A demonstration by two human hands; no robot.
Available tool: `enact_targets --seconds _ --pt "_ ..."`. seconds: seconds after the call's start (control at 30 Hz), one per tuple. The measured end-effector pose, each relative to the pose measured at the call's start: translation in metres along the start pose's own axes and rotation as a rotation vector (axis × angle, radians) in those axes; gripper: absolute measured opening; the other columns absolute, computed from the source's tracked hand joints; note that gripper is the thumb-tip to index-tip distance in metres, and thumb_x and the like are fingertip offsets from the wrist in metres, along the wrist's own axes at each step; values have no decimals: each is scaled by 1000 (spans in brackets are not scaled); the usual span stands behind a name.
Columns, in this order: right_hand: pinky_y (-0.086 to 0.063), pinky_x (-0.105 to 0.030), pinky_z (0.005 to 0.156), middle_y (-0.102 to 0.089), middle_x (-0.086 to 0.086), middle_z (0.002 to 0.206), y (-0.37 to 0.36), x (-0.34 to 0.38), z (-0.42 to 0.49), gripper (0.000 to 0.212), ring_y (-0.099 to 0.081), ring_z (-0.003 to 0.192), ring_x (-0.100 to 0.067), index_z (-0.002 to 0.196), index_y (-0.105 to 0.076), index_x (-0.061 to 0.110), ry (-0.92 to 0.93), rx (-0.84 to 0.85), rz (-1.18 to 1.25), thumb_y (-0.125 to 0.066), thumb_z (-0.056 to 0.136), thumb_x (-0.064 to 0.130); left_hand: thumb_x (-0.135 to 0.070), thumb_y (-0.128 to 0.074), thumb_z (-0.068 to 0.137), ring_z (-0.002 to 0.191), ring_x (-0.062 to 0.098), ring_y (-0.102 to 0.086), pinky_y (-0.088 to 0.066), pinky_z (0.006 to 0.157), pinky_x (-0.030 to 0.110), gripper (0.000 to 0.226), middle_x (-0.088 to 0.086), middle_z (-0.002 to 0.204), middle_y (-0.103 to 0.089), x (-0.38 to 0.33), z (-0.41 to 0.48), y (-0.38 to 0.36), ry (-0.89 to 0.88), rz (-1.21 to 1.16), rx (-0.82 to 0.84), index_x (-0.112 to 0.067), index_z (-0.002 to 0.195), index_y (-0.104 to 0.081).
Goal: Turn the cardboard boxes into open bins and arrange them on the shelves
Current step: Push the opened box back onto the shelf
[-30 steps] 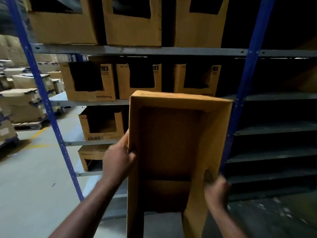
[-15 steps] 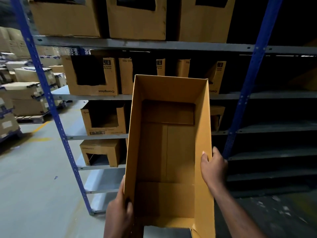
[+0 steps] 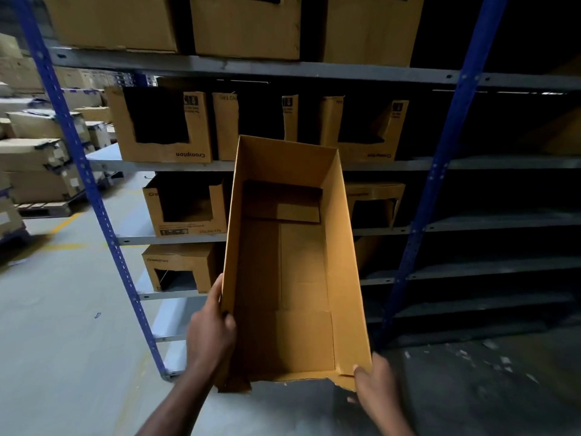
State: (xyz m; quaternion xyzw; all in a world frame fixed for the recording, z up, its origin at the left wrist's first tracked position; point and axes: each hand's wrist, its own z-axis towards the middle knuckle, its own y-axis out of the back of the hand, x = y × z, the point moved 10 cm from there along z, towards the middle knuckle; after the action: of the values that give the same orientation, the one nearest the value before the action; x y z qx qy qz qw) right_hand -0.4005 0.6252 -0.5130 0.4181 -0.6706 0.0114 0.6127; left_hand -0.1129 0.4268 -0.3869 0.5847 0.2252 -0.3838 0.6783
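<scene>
Gripping the open box (image 3: 292,278) with left hand (image 3: 210,333) and right hand (image 3: 375,383), you next seat it beside the shelved bins (image 3: 185,206).

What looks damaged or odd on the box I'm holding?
The near end wall of the open box is torn away, leaving a ragged edge between the left hand and right hand.

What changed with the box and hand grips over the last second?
The open box swung from upright to lying lengthwise, its open side up and its far end toward the shelves. The left hand slid from the upper left edge down to the left wall near the close end. The right hand shifted from the right wall to the near right corner. Both hands still grip it; the bins on the shelves are unchanged.
</scene>
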Motion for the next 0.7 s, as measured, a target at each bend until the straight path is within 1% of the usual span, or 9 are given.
enact_targets --seconds 0.1,0.2,0.27,0.37,0.4,0.47,0.5,0.6,0.7 --pt "-62 -46 57 -69 -9 79 17 12 -6 24 -69 67 -28 87 -68 11 1 -34 94 -51 89 -6 -4 -57 97 70 3 -53 -39 53 13 75 7 115 -69 -8 6 -6 -13 11 59 -31 158 -22" --pt "-62 -45 58 -69 -10 79 29 18 -10 38 -67 71 -28 76 -66 20 -50 -57 247 -46 89 -9 -3 -53 99 68 -5 -48 -39 52 10 74 2 125 -64 -11 1 -15 -1 -49 130 -30 159 -20" --pt "-62 -46 62 -67 -5 82 31 20 -13 42 -63 75 -24 74 -62 24 -105 -74 368 -45 90 -10 2 -49 99 73 -4 -51 -48 57 16 71 -5 124 -56 -10 -10 -20 33 -190 177 -30 157 -23" --pt "-62 -50 64 -66 -9 88 25 16 -11 35 -62 79 -27 87 -66 15 -196 -61 493 -44 89 -11 1 -48 100 95 5 -57 -56 78 34 60 -2 134 -54 8 -26 -26 189 -414 202 -28 151 -35" --pt "-62 -49 64 -66 -11 90 22 15 -12 33 -62 80 -29 93 -67 12 -219 -59 525 -44 89 -11 -5 -48 102 100 12 -58 -54 79 37 49 3 134 -56 15 -32 -30 264 -466 221 -27 145 -41" --pt "-61 -46 64 -65 -11 89 19 17 -13 31 -62 79 -29 97 -66 10 -232 -76 564 -44 89 -11 -16 -45 105 93 24 -57 -50 69 40 25 10 115 -58 29 -46 -40 451 -568 266 -26 128 -48" --pt "-60 -45 65 -64 -9 87 19 18 -14 32 -61 77 -27 99 -65 11 -228 -91 575 -44 90 -12 -18 -44 104 91 29 -56 -50 69 42 22 12 108 -56 36 -52 -46 532 -612 272 -26 124 -47" --pt "-61 -45 68 -63 -5 85 17 22 -13 40 -62 79 -25 114 -68 10 -193 -105 567 -45 91 -13 -5 -40 101 99 42 -59 -53 75 48 31 20 108 -56 45 -58 -50 616 -715 212 -20 126 -49" --pt "-61 -40 65 -64 -3 88 15 32 -8 45 -64 87 -28 125 -65 7 -143 -83 553 -46 90 -13 3 -35 97 97 44 -61 -55 82 52 39 23 107 -59 51 -57 -47 637 -739 124 -13 129 -52"
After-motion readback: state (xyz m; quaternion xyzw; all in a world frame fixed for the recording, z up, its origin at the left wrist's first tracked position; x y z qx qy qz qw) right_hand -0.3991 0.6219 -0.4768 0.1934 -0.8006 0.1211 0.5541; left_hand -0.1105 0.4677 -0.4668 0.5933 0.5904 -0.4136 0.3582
